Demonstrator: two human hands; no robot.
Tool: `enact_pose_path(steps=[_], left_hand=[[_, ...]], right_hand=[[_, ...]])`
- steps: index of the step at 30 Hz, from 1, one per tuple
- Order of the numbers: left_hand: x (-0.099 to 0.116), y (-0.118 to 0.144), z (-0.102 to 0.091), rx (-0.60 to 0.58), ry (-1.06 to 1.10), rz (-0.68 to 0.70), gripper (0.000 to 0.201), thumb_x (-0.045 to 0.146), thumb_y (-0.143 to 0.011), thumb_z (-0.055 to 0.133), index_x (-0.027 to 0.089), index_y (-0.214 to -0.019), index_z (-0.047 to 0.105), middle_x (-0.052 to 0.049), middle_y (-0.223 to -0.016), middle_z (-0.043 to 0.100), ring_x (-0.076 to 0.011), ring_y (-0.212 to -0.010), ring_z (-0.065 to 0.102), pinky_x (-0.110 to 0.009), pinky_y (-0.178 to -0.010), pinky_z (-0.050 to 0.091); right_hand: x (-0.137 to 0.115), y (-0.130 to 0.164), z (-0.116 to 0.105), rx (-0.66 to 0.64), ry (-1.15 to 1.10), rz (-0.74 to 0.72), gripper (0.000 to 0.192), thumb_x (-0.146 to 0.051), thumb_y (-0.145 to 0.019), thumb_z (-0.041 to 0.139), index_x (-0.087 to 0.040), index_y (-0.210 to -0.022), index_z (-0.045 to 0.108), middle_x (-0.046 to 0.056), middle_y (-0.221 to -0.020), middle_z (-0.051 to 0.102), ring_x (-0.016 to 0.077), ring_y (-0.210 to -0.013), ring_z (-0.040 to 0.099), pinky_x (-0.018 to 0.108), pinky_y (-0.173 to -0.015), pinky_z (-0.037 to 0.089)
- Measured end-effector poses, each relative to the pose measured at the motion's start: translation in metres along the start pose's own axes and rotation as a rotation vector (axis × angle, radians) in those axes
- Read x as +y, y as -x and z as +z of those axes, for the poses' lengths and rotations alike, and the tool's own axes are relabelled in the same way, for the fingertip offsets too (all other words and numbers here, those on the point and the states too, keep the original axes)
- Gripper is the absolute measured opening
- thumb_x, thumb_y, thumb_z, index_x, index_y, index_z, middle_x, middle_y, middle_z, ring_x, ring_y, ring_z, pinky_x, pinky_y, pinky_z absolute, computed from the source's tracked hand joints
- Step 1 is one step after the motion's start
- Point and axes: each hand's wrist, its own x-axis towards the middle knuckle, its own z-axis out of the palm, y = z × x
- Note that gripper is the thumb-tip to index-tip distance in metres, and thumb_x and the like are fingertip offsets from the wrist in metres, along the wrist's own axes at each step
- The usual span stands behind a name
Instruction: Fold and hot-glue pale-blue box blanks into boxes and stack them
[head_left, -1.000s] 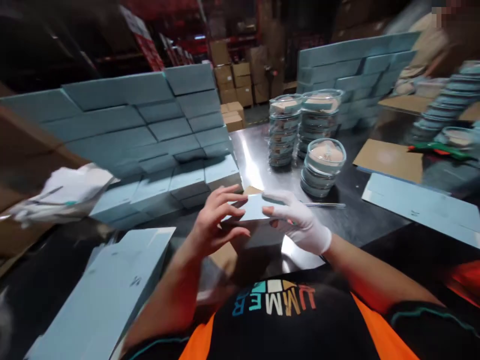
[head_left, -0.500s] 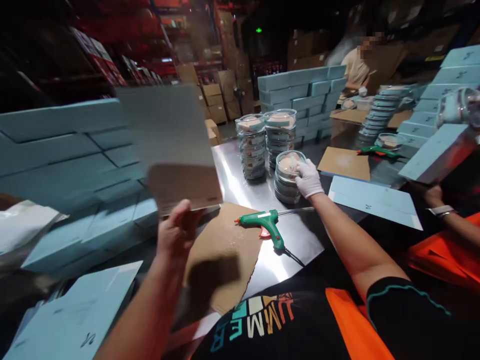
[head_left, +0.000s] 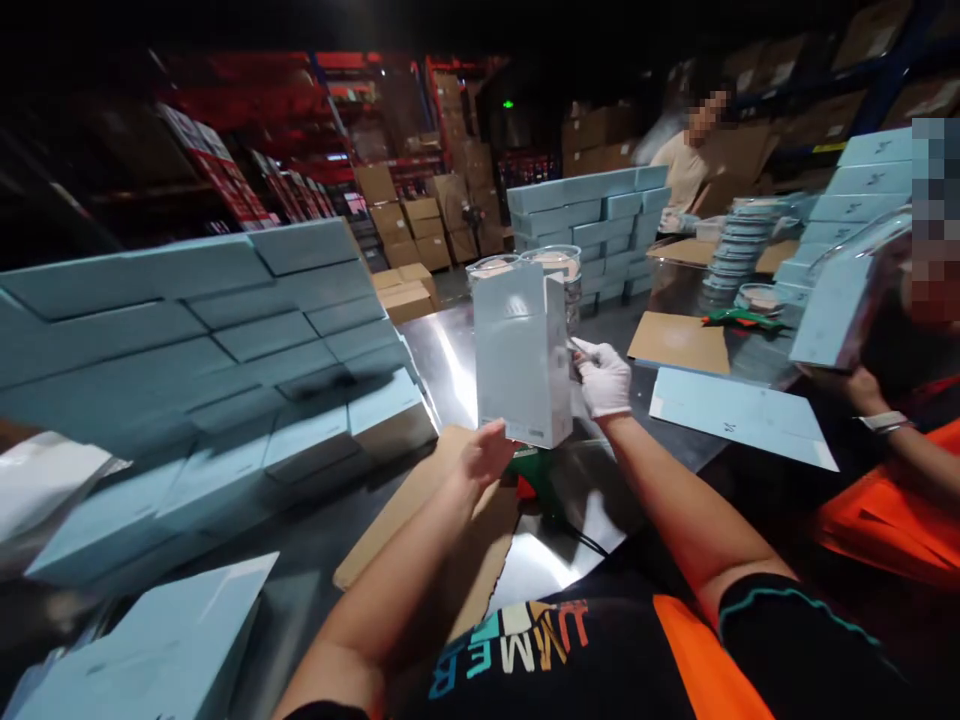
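Observation:
My left hand [head_left: 487, 455] grips the lower edge of a pale blue carton [head_left: 514, 350], its thumb on the front face. The carton stands upright in the air above the table, with a small logo near its top. At its right side is my right hand [head_left: 606, 380] in a white glove, fingers curled in. What those fingers hold is mostly hidden behind the carton. Below the carton, a green glue gun [head_left: 541, 480] lies partly covered beside a brown cardboard sheet [head_left: 480, 530]. Two stacks of round clear tubs [head_left: 562, 262] show behind the carton.
Stacked pale blue boxes [head_left: 225, 320] wall off the left. More boxes [head_left: 585, 215] stand behind. A flat blue carton [head_left: 739, 415] and a cardboard piece [head_left: 679, 340] lie to the right. A co-worker's hand [head_left: 862, 390] holds another box there; another person [head_left: 682, 170] stands farther back.
My left hand has brought the carton right and turned it, so its front now faces me. My right hand, earlier on a short stack of tubs, is now at the carton's right side.

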Motion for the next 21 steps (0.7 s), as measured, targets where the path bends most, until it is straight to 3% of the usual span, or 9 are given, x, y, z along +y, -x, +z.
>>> enact_pose_path(steps=[3, 6, 8, 10, 13, 15, 17, 19, 21], left_hand=[[0.007, 0.019, -0.012, 0.092, 0.010, 0.033, 0.081, 0.052, -0.066, 0.096, 0.019, -0.135, 0.068, -0.013, -0.118, 0.082, -0.0380, -0.116, 0.078, -0.059, -0.106, 0.060], [0.019, 0.048, -0.037, 0.352, -0.129, 0.117, 0.100, 0.037, -0.057, 0.103, 0.024, -0.144, 0.056, -0.008, -0.123, 0.076, -0.0309, -0.109, 0.076, -0.047, -0.098, 0.061], [0.025, 0.070, -0.055, 0.492, -0.286, 0.161, 0.109, 0.032, -0.051, 0.105, 0.024, -0.146, 0.052, -0.006, -0.122, 0.073, -0.0270, -0.107, 0.074, -0.042, -0.099, 0.059], [0.027, 0.092, -0.069, 0.569, -0.419, 0.182, 0.110, 0.032, -0.049, 0.104, 0.024, -0.146, 0.053, -0.004, -0.119, 0.071, -0.0251, -0.103, 0.073, -0.040, -0.099, 0.058], [0.019, 0.124, -0.075, 0.593, -0.517, 0.151, 0.107, 0.033, -0.050, 0.102, 0.028, -0.145, 0.053, -0.004, -0.119, 0.072, -0.0276, -0.099, 0.075, -0.043, -0.096, 0.062], [0.006, 0.144, -0.072, 0.556, -0.527, 0.116, 0.104, 0.033, -0.051, 0.101, 0.034, -0.144, 0.053, -0.006, -0.125, 0.074, -0.0321, -0.104, 0.078, -0.049, -0.097, 0.064], [-0.010, 0.161, -0.069, 0.509, -0.557, 0.070, 0.100, 0.035, -0.049, 0.101, 0.034, -0.139, 0.055, -0.008, -0.128, 0.076, -0.0381, -0.112, 0.078, -0.055, -0.101, 0.064], [-0.026, 0.175, -0.067, 0.495, -0.658, 0.030, 0.095, 0.035, -0.046, 0.101, 0.031, -0.132, 0.060, -0.012, -0.129, 0.077, -0.0434, -0.121, 0.077, -0.060, -0.108, 0.062], [-0.039, 0.188, -0.068, 0.514, -0.800, -0.002, 0.086, 0.039, -0.050, 0.099, 0.028, -0.128, 0.065, -0.014, -0.130, 0.076, -0.0469, -0.129, 0.073, -0.063, -0.113, 0.059]], right_hand=[[-0.016, -0.026, -0.022, 0.163, 0.019, 0.013, 0.030, -0.048, -0.086, 0.071, -0.018, -0.090, 0.071, 0.006, -0.088, 0.077, 0.0205, -0.084, 0.065, 0.037, -0.086, 0.058], [-0.046, -0.047, -0.051, 0.316, -0.014, -0.070, 0.028, -0.048, -0.087, 0.075, -0.021, -0.083, 0.067, 0.002, -0.080, 0.071, 0.0173, -0.077, 0.060, 0.033, -0.078, 0.054], [-0.073, -0.049, -0.068, 0.321, -0.071, -0.141, 0.033, -0.051, -0.085, 0.082, -0.023, -0.078, 0.066, 0.000, -0.073, 0.066, 0.0154, -0.070, 0.056, 0.032, -0.071, 0.051], [-0.104, -0.040, -0.078, 0.111, -0.163, -0.147, 0.037, -0.054, -0.083, 0.089, -0.024, -0.078, 0.069, 0.000, -0.073, 0.067, 0.0141, -0.066, 0.056, 0.031, -0.066, 0.050], [-0.145, -0.010, -0.074, -0.446, -0.267, -0.025, 0.037, -0.058, -0.087, 0.091, -0.023, -0.087, 0.079, 0.003, -0.082, 0.075, 0.0160, -0.069, 0.067, 0.031, -0.065, 0.055], [-0.160, 0.013, -0.062, -0.709, -0.245, -0.005, 0.037, -0.060, -0.093, 0.086, -0.023, -0.096, 0.085, 0.007, -0.094, 0.081, 0.0209, -0.083, 0.076, 0.035, -0.073, 0.062], [-0.162, 0.035, -0.048, -0.774, -0.191, -0.133, 0.037, -0.059, -0.100, 0.079, -0.025, -0.109, 0.088, 0.011, -0.111, 0.082, 0.0259, -0.105, 0.079, 0.043, -0.093, 0.066], [-0.153, 0.053, -0.041, -0.689, -0.140, -0.284, 0.039, -0.057, -0.106, 0.071, -0.027, -0.128, 0.085, 0.014, -0.134, 0.078, 0.0281, -0.130, 0.074, 0.049, -0.116, 0.058], [-0.135, 0.072, -0.044, -0.613, -0.107, -0.349, 0.054, -0.060, -0.111, 0.061, -0.030, -0.155, 0.070, 0.016, -0.158, 0.066, 0.0286, -0.147, 0.064, 0.050, -0.126, 0.050]])
